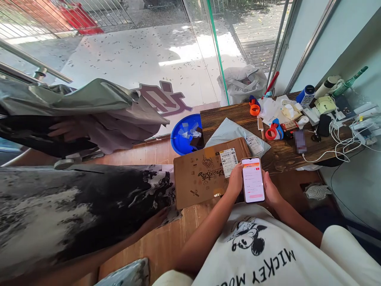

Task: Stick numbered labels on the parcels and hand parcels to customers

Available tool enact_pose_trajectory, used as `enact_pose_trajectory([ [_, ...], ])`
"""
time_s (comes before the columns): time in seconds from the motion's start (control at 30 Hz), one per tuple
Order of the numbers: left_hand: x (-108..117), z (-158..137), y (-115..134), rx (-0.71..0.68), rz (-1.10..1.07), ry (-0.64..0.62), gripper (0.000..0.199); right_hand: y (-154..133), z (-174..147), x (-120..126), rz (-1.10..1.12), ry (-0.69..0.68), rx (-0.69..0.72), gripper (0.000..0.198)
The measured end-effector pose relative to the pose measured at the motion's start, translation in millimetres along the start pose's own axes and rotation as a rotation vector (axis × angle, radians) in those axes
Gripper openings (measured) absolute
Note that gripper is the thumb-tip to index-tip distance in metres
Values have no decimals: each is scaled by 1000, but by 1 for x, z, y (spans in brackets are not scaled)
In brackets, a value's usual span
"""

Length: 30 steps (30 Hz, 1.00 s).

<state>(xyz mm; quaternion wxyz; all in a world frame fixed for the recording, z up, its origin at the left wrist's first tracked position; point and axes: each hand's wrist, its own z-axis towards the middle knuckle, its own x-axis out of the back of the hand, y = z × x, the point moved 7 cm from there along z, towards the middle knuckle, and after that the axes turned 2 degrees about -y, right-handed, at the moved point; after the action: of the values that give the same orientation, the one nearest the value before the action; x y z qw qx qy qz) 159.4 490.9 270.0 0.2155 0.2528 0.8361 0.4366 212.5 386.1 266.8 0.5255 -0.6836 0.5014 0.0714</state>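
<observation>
My left hand (236, 180) grips the left edge of a smartphone (253, 180), its thumb near the top corner. On the other side my right hand (272, 190) is closed about the right edge, thumb upright there and fingers mostly hidden. The lit screen shows a pale page with an orange band on top and a pink button low down. Just beyond and left of the phone lies a cardboard box (202, 171) with a printed drawing and a white shipping label (228, 162). A grey mailer bag (235, 135) with a label lies behind the box.
Tape dispensers (271, 132), papers, a second phone (300, 141) and tangled white cables (339, 135) crowd the wooden table (223, 113). A blue bin (178, 137) holds scraps. Left, another person's arm (139, 232) reaches beside patterned fabric (89, 206); grey cloth (89, 97) hangs beyond.
</observation>
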Motion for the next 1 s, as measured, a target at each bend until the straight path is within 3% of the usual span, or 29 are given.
enact_pose_trajectory([
  [0.2,-2,-1,6,-17,-31,-26,43,0,-1,-3,7,-3,-2,57],
  [0.63,-3,-4,6,22,-35,-47,48,2,0,0,-30,-21,-12,59],
  [0.83,-2,-8,14,-90,98,35,45,5,-1,3,-9,-1,-14,61],
  [1.0,-1,-9,12,-101,157,94,41,7,-2,2,-19,-30,-10,60],
])
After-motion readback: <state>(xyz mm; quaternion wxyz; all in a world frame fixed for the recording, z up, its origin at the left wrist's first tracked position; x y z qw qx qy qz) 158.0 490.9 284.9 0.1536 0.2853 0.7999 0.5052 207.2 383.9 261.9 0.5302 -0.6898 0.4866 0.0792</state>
